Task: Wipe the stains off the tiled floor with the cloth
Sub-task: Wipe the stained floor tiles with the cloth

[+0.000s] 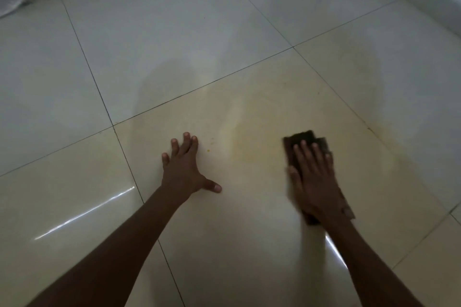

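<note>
I have my right hand [315,177] pressed flat, fingers close together, on a dark folded cloth [303,138] that lies on the glossy cream tiled floor [74,202]; the cloth's far end shows past my fingertips and a corner shows near my wrist. My left hand [183,169] is spread wide, palm down on the same tile, taking my weight. Between the two hands a yellowish smear [243,137] runs across the tile, with small orange specks [208,150] just beside my left fingers.

The risks I judge from here: the floor looks wet and shiny, so my bracing hand could slide out if I lean harder. The cloth is only pinned under a flat palm, not gripped, so a fast stroke could let it bunch or slip free. The right hand is blurred, and a hurried pass may spread the yellow film wider instead of lifting it, and miss the specks.
</note>
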